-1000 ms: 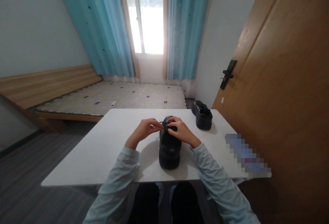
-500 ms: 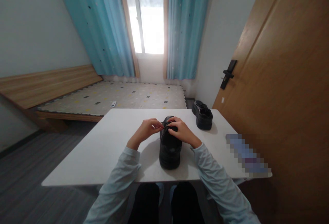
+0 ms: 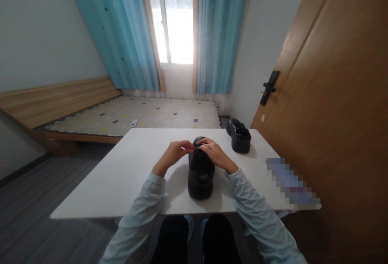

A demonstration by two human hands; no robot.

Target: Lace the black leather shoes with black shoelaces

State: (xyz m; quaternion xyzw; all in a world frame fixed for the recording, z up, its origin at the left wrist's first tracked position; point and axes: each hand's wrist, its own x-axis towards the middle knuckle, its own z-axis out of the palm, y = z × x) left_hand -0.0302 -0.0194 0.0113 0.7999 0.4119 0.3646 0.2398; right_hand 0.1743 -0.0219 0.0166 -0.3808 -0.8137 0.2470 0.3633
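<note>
1. Both hands are sitting slightly closer together over the near shoe than half a second ago, with the fingertips now meeting above its far end; nothing else is showing any shift.
2. Wooden door [image 3: 333, 94] is filling the right side, with a dark handle [image 3: 268, 87] on its edge.
3. Bed [image 3: 136, 114] is lying beyond the tabletop under a patterned cover, with blue curtains [image 3: 218, 33] hanging either side of the bright window [image 3: 177, 21].
4. White tabletop [image 3: 121, 175] is carrying two black shoes and a blurred-out patch at its right edge.
5. Near shoe [image 3: 200, 177] is standing upright at the tabletop's middle, heel towards the person and toe pointing away.
6. Second shoe [image 3: 239, 135] is resting well apart at the far right corner, untouched.
7. Left hand [image 3: 172, 155] is curling in from the left, fingers pinched together at the lace area on the near shoe's far end.
8. Right hand [image 3: 214, 154] is lying over the top of the same shoe, fingers closed at the same spot; whether a lace is actually being gripped cannot be told.
</note>
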